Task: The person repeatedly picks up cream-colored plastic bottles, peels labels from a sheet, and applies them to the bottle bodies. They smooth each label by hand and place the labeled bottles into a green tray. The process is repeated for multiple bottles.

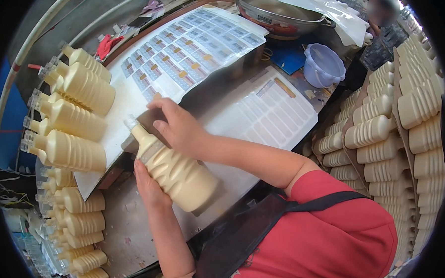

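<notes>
A cream-coloured plastic bottle (180, 180) with a ribbed, dimpled body and a clear neck lies tilted in front of me, its neck toward the far left. My left hand (151, 186) grips it along its near left side, fingers flat against the body. Over the bottle's far right side is my right hand (178, 125), its thumb and forefinger apart with nothing visible between them; its other fingers are partly hidden. Beyond, a printed sheet of label stickers (179, 51) covers a raised slanted board (97, 162).
Cream bottles (75, 115) line the left side in stacked rows. At right stand tall stacks of similar bottles (376, 132) with cardboard dividers. A mostly peeled label sheet (271, 112), a lilac bucket (323, 65) and a large metal basin (276, 12) lie beyond. Another person is far right.
</notes>
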Demonstrator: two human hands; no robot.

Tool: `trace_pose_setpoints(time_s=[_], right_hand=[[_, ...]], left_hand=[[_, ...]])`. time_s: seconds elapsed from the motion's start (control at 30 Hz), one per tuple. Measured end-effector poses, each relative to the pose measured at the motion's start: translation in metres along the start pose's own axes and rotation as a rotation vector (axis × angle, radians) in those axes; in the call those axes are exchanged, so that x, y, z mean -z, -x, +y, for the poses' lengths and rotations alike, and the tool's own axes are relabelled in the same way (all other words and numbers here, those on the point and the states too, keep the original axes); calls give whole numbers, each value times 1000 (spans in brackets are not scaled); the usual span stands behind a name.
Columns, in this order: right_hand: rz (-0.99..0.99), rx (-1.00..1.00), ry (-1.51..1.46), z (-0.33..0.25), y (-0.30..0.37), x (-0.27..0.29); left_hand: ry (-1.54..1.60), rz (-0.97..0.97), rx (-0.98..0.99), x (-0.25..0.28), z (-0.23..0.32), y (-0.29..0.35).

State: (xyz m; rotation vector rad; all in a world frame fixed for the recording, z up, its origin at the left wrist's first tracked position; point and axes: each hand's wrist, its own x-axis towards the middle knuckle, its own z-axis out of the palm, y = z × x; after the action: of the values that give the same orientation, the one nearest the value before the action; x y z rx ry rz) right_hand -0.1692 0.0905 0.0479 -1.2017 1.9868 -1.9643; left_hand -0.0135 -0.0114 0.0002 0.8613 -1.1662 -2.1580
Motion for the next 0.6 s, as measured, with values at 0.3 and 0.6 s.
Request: trace_pose_setpoints(time_s=[0.3,0.6], right_hand=[[221,-169,47,32,-13,97],[96,148,1155,49,-37,169]], left_hand=[[-28,9,-19,-1,5,11],[-244,109,-185,-19,-3,64]])
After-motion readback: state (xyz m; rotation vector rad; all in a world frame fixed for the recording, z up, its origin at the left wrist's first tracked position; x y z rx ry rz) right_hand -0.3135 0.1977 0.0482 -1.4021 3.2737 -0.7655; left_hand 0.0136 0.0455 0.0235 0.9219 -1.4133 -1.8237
